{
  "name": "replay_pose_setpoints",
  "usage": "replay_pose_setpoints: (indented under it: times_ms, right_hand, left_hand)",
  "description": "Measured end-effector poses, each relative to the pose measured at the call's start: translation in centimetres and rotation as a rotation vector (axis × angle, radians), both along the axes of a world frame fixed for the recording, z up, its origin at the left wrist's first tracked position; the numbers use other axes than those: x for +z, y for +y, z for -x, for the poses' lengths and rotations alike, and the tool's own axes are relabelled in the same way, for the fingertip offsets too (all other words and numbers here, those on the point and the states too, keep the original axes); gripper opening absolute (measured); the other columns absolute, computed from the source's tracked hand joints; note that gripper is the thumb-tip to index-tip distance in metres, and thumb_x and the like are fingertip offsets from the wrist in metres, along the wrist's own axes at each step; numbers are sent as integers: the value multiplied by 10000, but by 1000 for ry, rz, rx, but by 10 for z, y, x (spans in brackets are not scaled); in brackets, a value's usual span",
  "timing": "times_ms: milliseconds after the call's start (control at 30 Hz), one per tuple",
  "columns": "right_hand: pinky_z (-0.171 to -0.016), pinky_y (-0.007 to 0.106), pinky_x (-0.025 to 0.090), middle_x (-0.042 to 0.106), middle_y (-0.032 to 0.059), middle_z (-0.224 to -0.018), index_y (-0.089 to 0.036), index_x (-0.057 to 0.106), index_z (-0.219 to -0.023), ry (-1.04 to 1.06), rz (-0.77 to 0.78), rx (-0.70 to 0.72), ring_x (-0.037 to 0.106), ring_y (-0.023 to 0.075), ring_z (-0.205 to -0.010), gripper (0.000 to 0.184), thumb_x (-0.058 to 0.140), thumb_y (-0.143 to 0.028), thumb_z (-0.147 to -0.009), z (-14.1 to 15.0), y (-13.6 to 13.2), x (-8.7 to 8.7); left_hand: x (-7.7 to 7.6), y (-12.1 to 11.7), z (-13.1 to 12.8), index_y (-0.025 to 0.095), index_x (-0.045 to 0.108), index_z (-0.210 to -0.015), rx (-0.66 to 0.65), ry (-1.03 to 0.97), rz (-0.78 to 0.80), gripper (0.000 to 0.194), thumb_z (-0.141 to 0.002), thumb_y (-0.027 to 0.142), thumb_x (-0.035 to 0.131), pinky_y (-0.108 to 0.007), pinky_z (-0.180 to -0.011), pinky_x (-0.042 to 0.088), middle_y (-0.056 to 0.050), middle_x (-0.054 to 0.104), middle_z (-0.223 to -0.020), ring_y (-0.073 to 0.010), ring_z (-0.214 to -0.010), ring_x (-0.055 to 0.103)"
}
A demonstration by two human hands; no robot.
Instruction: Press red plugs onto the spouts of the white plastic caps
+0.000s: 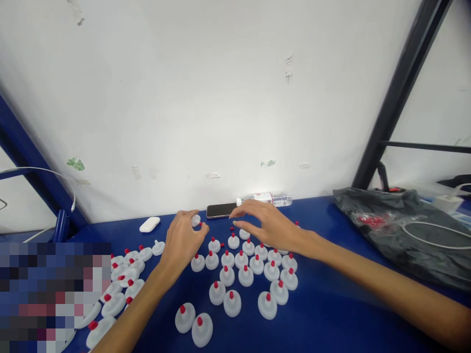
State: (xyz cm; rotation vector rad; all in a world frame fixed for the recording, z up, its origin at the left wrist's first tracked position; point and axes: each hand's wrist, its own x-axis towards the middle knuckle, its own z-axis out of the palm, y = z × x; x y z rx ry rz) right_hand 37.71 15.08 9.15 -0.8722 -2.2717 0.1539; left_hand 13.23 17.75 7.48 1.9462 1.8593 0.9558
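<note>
My left hand [183, 236] is closed on a translucent white spout cap [196, 220] with a red tip, lifted near the back of the blue table. Right of it, my right hand [270, 226] is open, thumb and fingers apart, above the back of a cluster of similar caps. One of those below it is a white cap [233, 241] standing upright with its red tip on top. A small red tip [232, 228] lies near my right fingertips. My right palm and wrist hide some caps at the back right.
More white caps [114, 305] crowd the left side, one without a red tip [158, 247]. Along the wall lie a white earbud case [149, 224], a phone [221, 211] and a clear bottle [282, 199]. A black plastic bag [353, 220] holding a packet of red pieces [375, 221] lies right.
</note>
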Motion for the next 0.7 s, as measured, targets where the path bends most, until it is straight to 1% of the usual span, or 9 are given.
replay_pose_setpoints:
  times_ms: [33,100,200,267,367,433,500,567,700]
  right_hand:
    - [-967,394,513,716,57,-1217,-234,660,-1268,-36,33,-16,648,214,-1112,285,528,-382,-1063,-1,1,-2]
    - [-1032,442,484,703,84,-1283,-213,652,-1318,-110,107,-29,624,250,-1195,389,433,-441,-1091,-2,4,-7]
    - [-1116,505,419,653,121,-1401,-187,644,-1372,-197,184,12,569,306,-1316,528,312,-500,-1107,-6,9,-16]
    - [-1181,534,342,582,127,-1496,-182,625,-1411,-235,223,44,484,326,-1418,571,270,-512,-1110,-10,13,-22]
    - [-1237,561,234,482,109,-1585,-199,561,-1484,-267,278,59,355,322,-1511,594,234,-525,-1111,-14,20,-29]
    - [-1251,561,204,455,96,-1605,-213,542,-1502,-274,300,63,324,310,-1528,598,220,-531,-1111,-15,22,-30]
    - [-1260,541,199,451,92,-1608,-217,550,-1496,-285,315,78,310,296,-1536,606,214,-539,-1108,-13,23,-29]
    - [-1264,522,209,447,90,-1611,-217,573,-1478,-296,331,94,303,290,-1540,615,207,-544,-1107,-11,22,-27]
    - [-1260,518,239,436,93,-1616,-205,626,-1428,-309,366,100,325,308,-1529,633,216,-558,-1100,-10,19,-21]
  left_hand:
    - [-4,4,3,186,608,-1305,22,71,2,405,-942,350,681,-571,-1101,442,-109,570,-1432,-309,-1323,541]
    - [-9,10,8,179,625,-1270,29,189,40,374,-948,363,674,-552,-1072,473,-107,598,-1391,-294,-1281,574]
    - [-12,14,13,173,645,-1218,13,307,122,333,-965,391,651,-502,-1000,530,-91,668,-1260,-253,-1151,650]
    - [-12,14,13,171,656,-1179,-10,354,164,311,-975,406,636,-460,-942,560,-75,695,-1173,-225,-1058,682]
    - [-12,11,11,171,670,-1122,-76,416,195,286,-983,417,625,-407,-868,582,-55,710,-1088,-198,-966,698]
    - [-11,9,8,163,676,-1082,-128,472,194,282,-987,422,619,-384,-827,589,-44,715,-1031,-180,-902,701]
    - [-9,6,6,157,678,-1064,-147,539,170,280,-989,420,618,-381,-821,590,-39,717,-1007,-173,-881,701]
    - [-6,3,5,157,676,-1085,-88,621,118,278,-988,412,619,-413,-875,580,-53,714,-1064,-193,-961,697]
    - [2,-3,11,158,642,-1204,156,799,1,322,-984,392,620,-497,-989,530,-98,665,-1245,-255,-1159,640]
